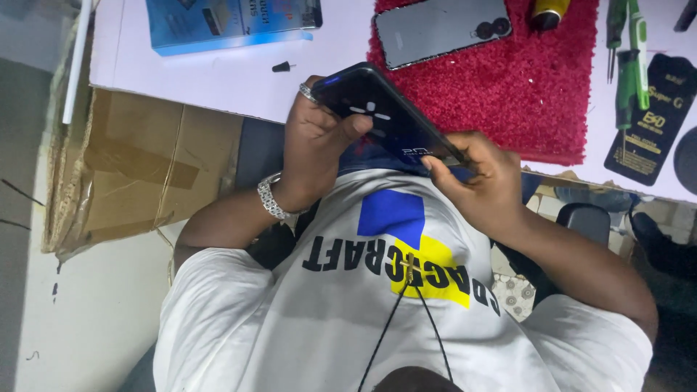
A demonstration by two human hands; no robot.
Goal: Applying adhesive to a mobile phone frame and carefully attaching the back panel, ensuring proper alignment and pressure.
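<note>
Both hands hold one dark phone (388,116) above the person's lap, in the middle of the frame.

The phone is tilted, its long axis running from upper left to lower right. The hand at the left of the frame (316,141), which by the view is the person's left, with a ring and a silver bracelet (270,196), grips the upper end; its thumb is pressed on the phone's face and its fingers are curled behind. The right hand (483,178) pinches the lower end, with the thumb on the edge and the other fingers folded under. Both hands touch the phone, so neither one is nearer. Above, on the white counter (218,76), a second grey phone (435,29) lies on a red mat (537,87), well apart. A blue box (232,22) is at the upper left, and green screwdrivers (630,58) at the upper right.
</note>
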